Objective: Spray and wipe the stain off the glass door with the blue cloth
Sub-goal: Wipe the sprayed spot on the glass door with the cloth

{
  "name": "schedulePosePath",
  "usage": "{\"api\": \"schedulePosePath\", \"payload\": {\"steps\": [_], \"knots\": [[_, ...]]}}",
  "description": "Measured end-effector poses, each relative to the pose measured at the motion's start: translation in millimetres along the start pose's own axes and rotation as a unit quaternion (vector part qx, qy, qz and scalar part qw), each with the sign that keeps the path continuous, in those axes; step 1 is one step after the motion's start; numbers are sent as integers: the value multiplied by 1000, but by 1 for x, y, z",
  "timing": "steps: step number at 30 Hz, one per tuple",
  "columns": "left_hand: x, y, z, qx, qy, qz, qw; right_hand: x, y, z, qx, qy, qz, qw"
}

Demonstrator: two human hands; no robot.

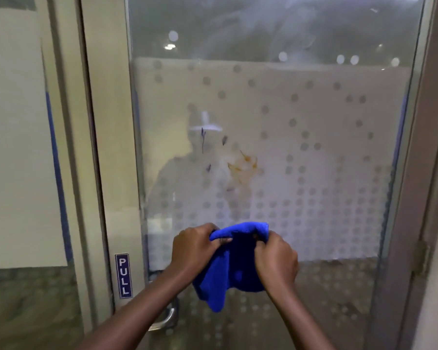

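Stain, an orange-brown smear with a few small purple marks to its left, is sitting at the centre of the frame on the frosted, dotted band of the glass door. You are holding the cloth low in the frame, straight below the stain and well apart from it. Your left hand is gripping the cloth's upper left edge, and your right hand is gripping its upper right; both are closed on the fabric, which is hanging bunched between them. The stain is lying directly up from both hands, a little nearer in line to the right one. It looks roughly round, with no clear long axis. Nothing is standing between the cloth and the stain. A PULL sign and a metal handle are showing at lower left, clear of the upward path. No spray bottle is showing anywhere.
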State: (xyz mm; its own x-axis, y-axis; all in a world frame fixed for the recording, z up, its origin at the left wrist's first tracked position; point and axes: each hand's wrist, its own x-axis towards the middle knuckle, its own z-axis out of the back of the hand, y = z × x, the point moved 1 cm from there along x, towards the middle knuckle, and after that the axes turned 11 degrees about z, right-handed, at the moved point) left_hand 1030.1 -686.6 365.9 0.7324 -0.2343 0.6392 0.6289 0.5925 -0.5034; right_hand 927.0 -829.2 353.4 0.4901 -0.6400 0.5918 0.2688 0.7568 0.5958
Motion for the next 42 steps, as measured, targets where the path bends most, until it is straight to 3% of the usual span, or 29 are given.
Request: {"api": "schedulePosePath", "payload": {"steps": [7,12,18,23,26,31,34,37,40,42], "knots": [[34,-3,-25,50,-96,-103,989,24,-12,-36,199,-97,-42,974],[46,0,-34,86,-188,-241,948,28,-2,-65,301,-165,-43,938],[60,1,-33,101,-177,-232,951,32,13,-99,353,-210,-23,911],[72,5,-36,80,-250,-243,934,33,10,-107,396,-282,63,871],[79,16,-35,147,-285,-276,906,38,6,-110,366,-287,103,879],[90,33,-25,200,-239,-184,932,51,-3,-119,261,-279,197,903],[94,39,-19,218,-193,-147,945,65,2,-113,317,-260,152,899],[98,46,-15,227,-163,-140,950,80,10,-104,349,-293,122,882],[101,52,-10,237,-154,-145,948,91,14,-93,310,-323,139,883],[104,56,-6,248,-160,-158,942,89,12,-95,226,-354,186,888]]}}
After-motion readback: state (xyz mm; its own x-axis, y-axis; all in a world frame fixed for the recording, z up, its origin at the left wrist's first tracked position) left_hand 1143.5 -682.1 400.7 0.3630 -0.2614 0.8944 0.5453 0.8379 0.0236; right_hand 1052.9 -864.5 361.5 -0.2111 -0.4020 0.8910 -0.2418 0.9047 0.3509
